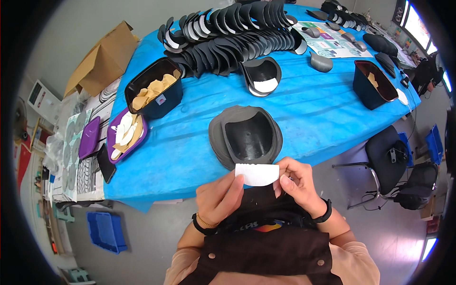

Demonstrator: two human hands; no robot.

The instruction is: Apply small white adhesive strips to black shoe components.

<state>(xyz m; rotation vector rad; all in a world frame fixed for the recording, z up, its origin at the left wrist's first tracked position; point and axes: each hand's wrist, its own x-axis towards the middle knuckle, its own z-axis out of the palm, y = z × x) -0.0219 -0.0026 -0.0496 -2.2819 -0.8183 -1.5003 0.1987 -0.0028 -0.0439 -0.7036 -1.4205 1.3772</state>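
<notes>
In front of my body I hold a white half-moon piece (pixel 257 175) with fine ribs and a straight upper edge. My left hand (pixel 219 196) pinches its left end, the thumb lying over the face. At the right end, my right hand (pixel 299 184) has its thumb and forefinger closed on the piece. Just beyond, a stack of dark grey curved pads (pixel 219 135) rests on the table, its top one hollow side up with a smooth black inside. The white piece overlaps the near edge of this stack in view; whether they touch, I cannot tell.
On the blue-covered table (pixel 180 164) stand a dark bin of tan pieces (pixel 166 105), a purple tray (pixel 113 145), rows of nested curved pads (pixel 223 50), one pad with a white patch (pixel 261 76) and another bin (pixel 368 92). A chair (pixel 380 156) stands right; a blue crate (pixel 105 232) lies on the floor.
</notes>
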